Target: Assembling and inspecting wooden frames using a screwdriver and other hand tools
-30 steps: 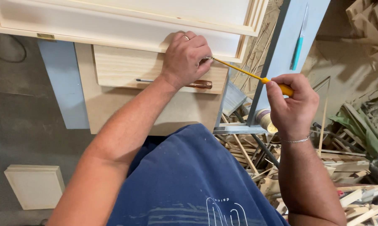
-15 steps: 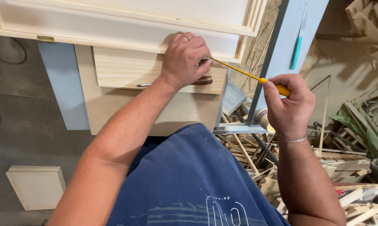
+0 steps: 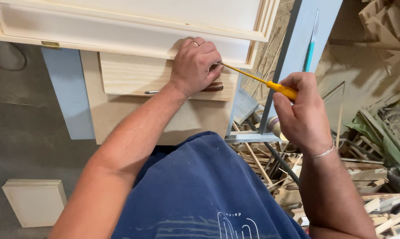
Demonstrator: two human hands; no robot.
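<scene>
- Holding a yellow-handled screwdriver (image 3: 270, 84) in a closed fist, the right hand (image 3: 304, 113) sits at centre right of the frame, the thin shaft running up and left to the lower edge of a pale wooden frame (image 3: 133, 33) that spans the top.
- The left hand (image 3: 195, 66), at upper centre, has its fingers curled together and pressed down where the tool's tip meets the wood; what it pinches there, if anything, cannot be told, since the fingers hide the tip.
- Under that hand lies a light wood board (image 3: 133, 75), and a dark brown tool handle (image 3: 213, 87) with a thin metal shank peeks out beside the wrist.
- Both rest on a plain wooden surface (image 3: 133, 119); a small brass hinge (image 3: 50, 44) shows on the frame at upper left.
- As a judgement, the step in hand is working a small fastener or fitting at the frame's edge; the next move calls for keeping the tip seated and the shaft steady while the frame is braced.
- Offcuts and wood strips (image 3: 368, 194) are heaped at lower right; a small square panel (image 3: 34, 201) lies on the floor at lower left.
</scene>
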